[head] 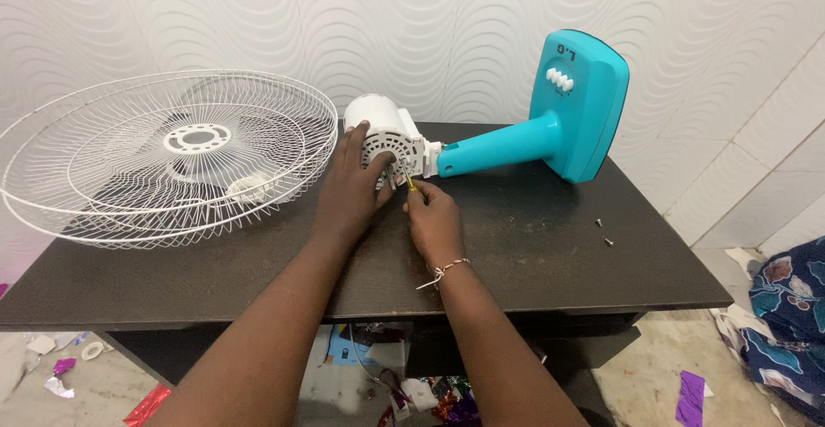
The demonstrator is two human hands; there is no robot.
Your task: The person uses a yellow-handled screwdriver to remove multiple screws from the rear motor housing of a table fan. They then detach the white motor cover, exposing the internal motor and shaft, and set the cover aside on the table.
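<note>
A fan lies on its side on a dark table [533, 255]: a white motor housing [385, 131] joined to a turquoise stem and base [567, 109]. My left hand [352, 182] rests flat against the vented back of the motor housing, fingers spread on it. Just right of it, my right hand [432, 216] pinches a small yellow-handled screwdriver [410, 184], its tip against the housing near some loose wires. A string bracelet circles my right wrist.
A white wire fan guard [163, 156] lies at the table's left, with a small white cap under it. Two small screws [603, 231] sit at the table's right. Scraps of paper and foil litter the floor; patterned blue cloth [786, 324] lies at far right.
</note>
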